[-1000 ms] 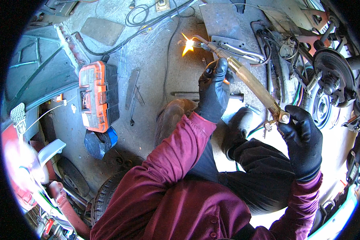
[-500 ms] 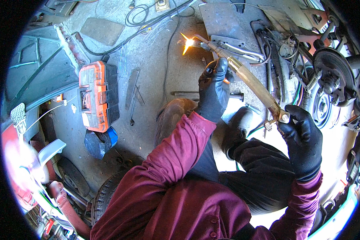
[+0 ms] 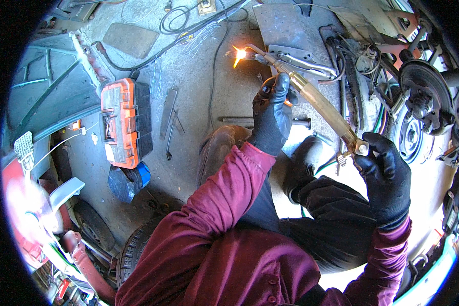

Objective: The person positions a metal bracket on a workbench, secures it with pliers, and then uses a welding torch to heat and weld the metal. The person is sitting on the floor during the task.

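Note:
A brass gas torch (image 3: pixel 319 103) slants across the space in front of me, its thin bent nozzle at the upper left. An orange-yellow flame (image 3: pixel 240 54) burns brightly at the tip. My right hand (image 3: pixel 385 166), black-gloved, is closed at the torch's lower end, with fingers by the valve knob (image 3: pixel 361 148). My gloved left hand (image 3: pixel 273 113) is closed just below the torch neck, thumb up against or beside it. Orange parts of a tool (image 3: pixel 288 103) show around its fingers; the rest is hidden, so I cannot tell its kind.
An orange-and-black toolbox (image 3: pixel 121 122) stands on the concrete floor to the left, by a blue roll (image 3: pixel 130 181). Metal plates (image 3: pixel 283 25), cables and hoses lie ahead. A brake disc assembly (image 3: pixel 424 97) stands at right; a tyre (image 3: pixel 135 250) lies near my left side.
The flame flickers and its upper streak has become shorter. Both hands and the torch hold nearly the same place.

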`<act>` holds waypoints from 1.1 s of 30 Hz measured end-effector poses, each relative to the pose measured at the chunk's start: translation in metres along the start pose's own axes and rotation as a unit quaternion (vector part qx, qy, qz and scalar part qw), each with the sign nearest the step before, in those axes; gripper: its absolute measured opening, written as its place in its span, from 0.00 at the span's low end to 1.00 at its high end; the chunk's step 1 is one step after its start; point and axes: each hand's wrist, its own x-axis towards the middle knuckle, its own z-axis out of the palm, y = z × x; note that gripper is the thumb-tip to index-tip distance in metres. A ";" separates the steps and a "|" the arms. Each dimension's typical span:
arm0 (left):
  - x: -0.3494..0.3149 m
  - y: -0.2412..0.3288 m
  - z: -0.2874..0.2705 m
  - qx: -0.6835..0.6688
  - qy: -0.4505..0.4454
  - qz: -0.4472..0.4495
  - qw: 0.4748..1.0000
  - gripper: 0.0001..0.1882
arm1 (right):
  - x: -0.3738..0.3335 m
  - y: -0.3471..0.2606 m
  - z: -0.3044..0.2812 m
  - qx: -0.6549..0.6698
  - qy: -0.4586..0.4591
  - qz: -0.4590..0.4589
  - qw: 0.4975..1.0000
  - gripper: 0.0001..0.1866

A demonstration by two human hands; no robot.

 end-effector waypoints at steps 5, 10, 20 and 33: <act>0.000 -0.002 -0.001 -0.018 0.003 0.001 1.000 0.14 | 0.000 0.002 0.000 -0.013 0.003 -0.009 1.000 0.15; 0.001 -0.003 -0.002 -0.013 -0.002 0.003 1.000 0.14 | 0.000 0.002 0.000 -0.014 -0.002 -0.003 1.000 0.16; -0.001 -0.001 0.010 -0.004 0.026 0.010 1.000 0.09 | 0.006 0.004 -0.004 -0.085 -0.009 -0.073 0.994 0.17; 0.000 0.001 0.001 0.009 -0.003 0.002 1.000 0.10 | 0.007 0.005 -0.004 -0.073 -0.016 -0.053 0.996 0.16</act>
